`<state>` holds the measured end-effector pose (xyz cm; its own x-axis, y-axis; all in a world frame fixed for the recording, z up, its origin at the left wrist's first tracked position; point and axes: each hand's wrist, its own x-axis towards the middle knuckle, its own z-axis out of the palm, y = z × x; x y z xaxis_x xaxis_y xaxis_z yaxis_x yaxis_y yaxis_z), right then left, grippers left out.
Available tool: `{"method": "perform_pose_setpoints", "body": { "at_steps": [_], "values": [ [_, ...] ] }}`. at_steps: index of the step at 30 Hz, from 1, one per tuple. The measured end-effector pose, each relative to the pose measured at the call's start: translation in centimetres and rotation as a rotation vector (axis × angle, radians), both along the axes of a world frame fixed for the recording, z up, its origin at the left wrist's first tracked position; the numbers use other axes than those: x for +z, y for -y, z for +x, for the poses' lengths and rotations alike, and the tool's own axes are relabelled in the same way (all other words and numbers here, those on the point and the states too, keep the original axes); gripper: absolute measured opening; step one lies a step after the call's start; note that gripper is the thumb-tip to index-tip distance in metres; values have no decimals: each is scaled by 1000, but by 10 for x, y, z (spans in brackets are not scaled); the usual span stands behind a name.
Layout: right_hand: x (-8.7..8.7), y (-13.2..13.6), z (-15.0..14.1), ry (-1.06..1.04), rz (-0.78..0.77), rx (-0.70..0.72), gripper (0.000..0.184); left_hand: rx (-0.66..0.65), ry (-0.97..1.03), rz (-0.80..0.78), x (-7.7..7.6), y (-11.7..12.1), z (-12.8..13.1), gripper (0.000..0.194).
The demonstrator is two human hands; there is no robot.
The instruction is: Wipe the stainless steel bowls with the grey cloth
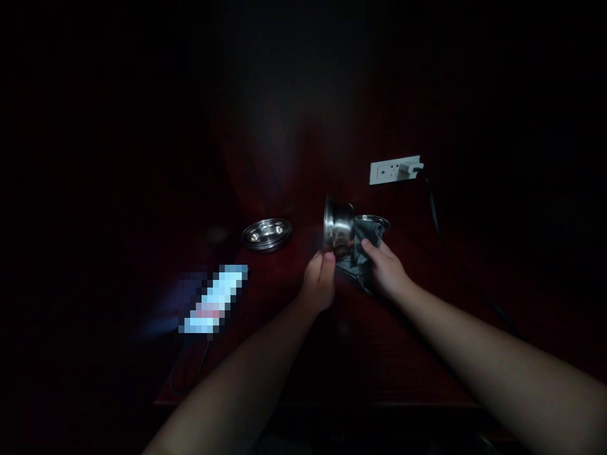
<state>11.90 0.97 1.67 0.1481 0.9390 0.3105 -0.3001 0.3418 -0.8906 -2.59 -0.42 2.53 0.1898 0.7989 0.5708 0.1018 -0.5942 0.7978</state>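
We see the steel bowl (339,230) tipped above our left grip (319,281), which clamps its rim; right grip (386,270) pinches cloth (368,230) by its base. Probably light, stiff, slippery (polished metal): hold the rim.

We are seeing a silver metal pot (340,227), which is shining with paler streaks. The cloth (370,232) is showing dark grey with a fine, lighter pattern. We are also noting silver dishes (267,235), a dark red table (360,366), a white socket plate (385,172), a blackish cord (433,212), and a pixelated screen (218,297), which is glowing pale blue with a pinkish patch.
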Motion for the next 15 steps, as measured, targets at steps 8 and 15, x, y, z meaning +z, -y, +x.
{"method": "perform_pose_setpoints", "body": {
  "at_steps": [8, 15],
  "values": [
    [2, 3, 0, 107, 72, 25, 40, -151, -60, 41, 1, -1, 1, 48],
    [2, 5, 0, 123, 75, 37, 35, -126, -160, 43, 0, 0, 2, 41]
  ]
}}
